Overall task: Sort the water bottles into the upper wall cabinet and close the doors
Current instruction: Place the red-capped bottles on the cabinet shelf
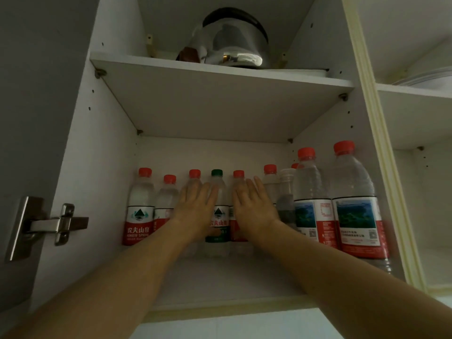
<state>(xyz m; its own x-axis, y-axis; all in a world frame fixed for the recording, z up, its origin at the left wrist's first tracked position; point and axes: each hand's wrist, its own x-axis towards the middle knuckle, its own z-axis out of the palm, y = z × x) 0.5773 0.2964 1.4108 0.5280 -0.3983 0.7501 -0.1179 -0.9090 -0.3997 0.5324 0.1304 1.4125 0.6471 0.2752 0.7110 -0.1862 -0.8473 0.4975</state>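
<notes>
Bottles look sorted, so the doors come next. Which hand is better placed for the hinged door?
Left, probably. The hinge sits on the left wall, nearest the left hand; the right hand lies flat farther right.

A home kitchen: a white wall cabinet with a steel kettle on its upper shelf, stacked plates alongside, bottled water below.

Lower parts of two red-capped bottles hidden behind left hand and right hand. Contact between fingers and bottles not discernible. Label of green-capped bottle partly covered, text blurred. Small bottle at far right seen by cap only. Plates cut off by right edge. Dark object beside kettle not identifiable.
</notes>
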